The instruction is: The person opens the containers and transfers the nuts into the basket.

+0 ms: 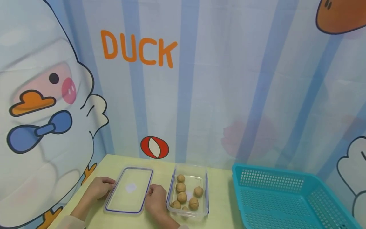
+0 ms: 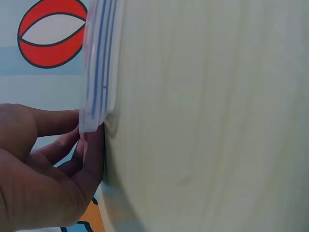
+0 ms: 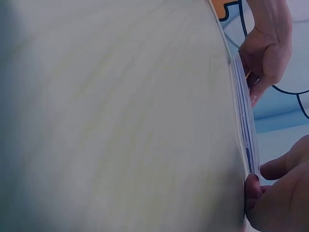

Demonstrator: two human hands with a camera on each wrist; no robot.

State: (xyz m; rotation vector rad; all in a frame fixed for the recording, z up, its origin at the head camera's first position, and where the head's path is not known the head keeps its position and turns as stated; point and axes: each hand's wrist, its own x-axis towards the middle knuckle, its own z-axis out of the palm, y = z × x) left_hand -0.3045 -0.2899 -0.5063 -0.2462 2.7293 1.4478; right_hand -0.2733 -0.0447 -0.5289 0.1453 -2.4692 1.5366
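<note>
A clear plastic lid (image 1: 139,181) with a blue seal lies flat, close over the table. My left hand (image 1: 99,187) pinches its left edge; in the left wrist view that hand (image 2: 43,159) has fingers above and below the lid's rim (image 2: 100,72). On the opposite edge my right hand (image 1: 156,197) pinches the lid, its fingertips curled round the rim (image 3: 247,121) in the right wrist view. Just right of that hand stands a clear plastic container (image 1: 207,190), lidless, with several walnuts (image 1: 193,203) inside.
On the right of the pale yellow table (image 1: 220,197) stands a large turquoise basket (image 1: 238,190) with perforated walls. A printed curtain (image 1: 217,79) with blue stripes and cartoon ducks hangs behind the table and along its left side.
</note>
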